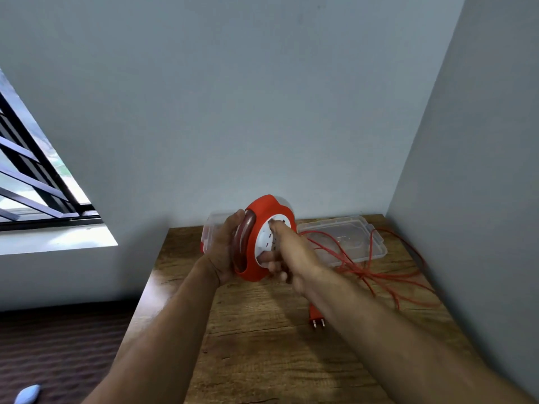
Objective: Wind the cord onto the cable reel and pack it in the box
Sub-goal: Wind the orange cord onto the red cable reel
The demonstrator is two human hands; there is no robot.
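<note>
My left grip (pixel 226 249) clasped the round red-and-white plastic cable reel (pixel 259 237), held above the wooden desk (pixel 262 345). My right grip (pixel 287 258) pinched the reel's white face. The loose red cord (pixel 376 272) lay on the desk, partly over the clear plastic lid (pixel 344 240), its red plug (pixel 316 316) near my right forearm. The clear plastic box (pixel 211 231) stood behind my left grip

both arms outstretched; left grip (pixel 226 246) clasped, right grip (pixel 287 252) pinching.

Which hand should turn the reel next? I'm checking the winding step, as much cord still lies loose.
Probably the right hand: it rests on the white face of the cable reel, nearest the loose orange cord. The left hand grips the reel's side, steadying it.
</note>
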